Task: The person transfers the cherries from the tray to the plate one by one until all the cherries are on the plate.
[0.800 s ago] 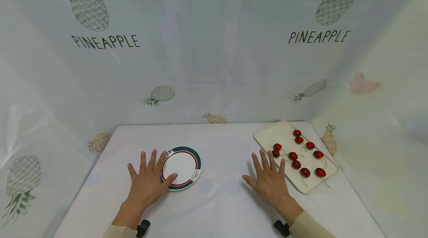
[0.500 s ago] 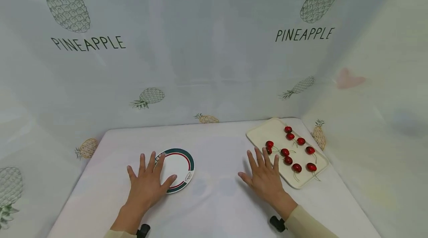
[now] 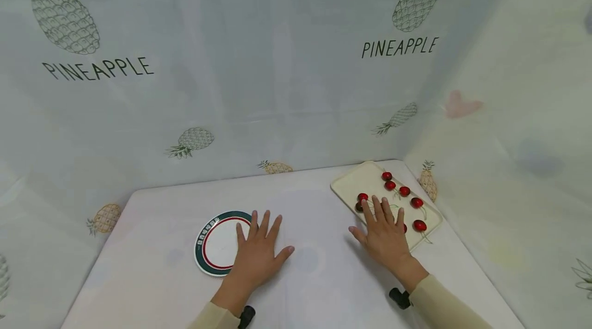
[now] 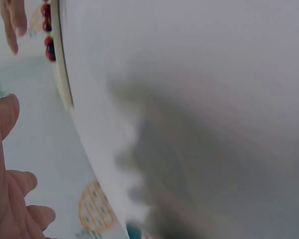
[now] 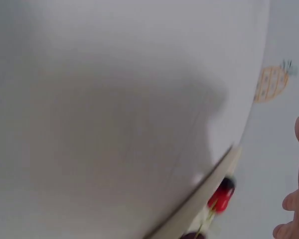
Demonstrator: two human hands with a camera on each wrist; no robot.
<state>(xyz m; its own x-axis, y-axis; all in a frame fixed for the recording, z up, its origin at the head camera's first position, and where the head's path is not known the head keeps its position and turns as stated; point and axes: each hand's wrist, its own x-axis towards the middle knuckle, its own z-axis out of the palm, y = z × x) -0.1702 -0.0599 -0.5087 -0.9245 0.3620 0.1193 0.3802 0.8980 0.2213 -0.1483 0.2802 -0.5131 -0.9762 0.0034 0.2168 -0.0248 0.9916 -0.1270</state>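
My left hand (image 3: 256,254), fingers spread, hovers over the right side of a round white plate (image 3: 224,244) with a green band and a red ring. It covers part of the plate's right rim and holds nothing. Above the near-left edge of a cream rectangular tray (image 3: 344,184) is my right hand (image 3: 385,240), its fingers also spread. Red cherries (image 3: 417,202) with green stems lie in that tray, some hidden behind the right hand. The left wrist view shows the left fingers (image 4: 25,181) raised off the cloth, which carries their shadow.
A white cloth (image 3: 305,298) covers the table. Behind and to the sides hangs a pale curtain (image 3: 259,87) printed with pineapples. Small black devices sit at both wrists, below tan sleeves (image 3: 444,303).
The head view has shifted, so the background slides left. My left hand has moved right across the plate, uncovering its left rim. My right hand has moved right, further over the tray.
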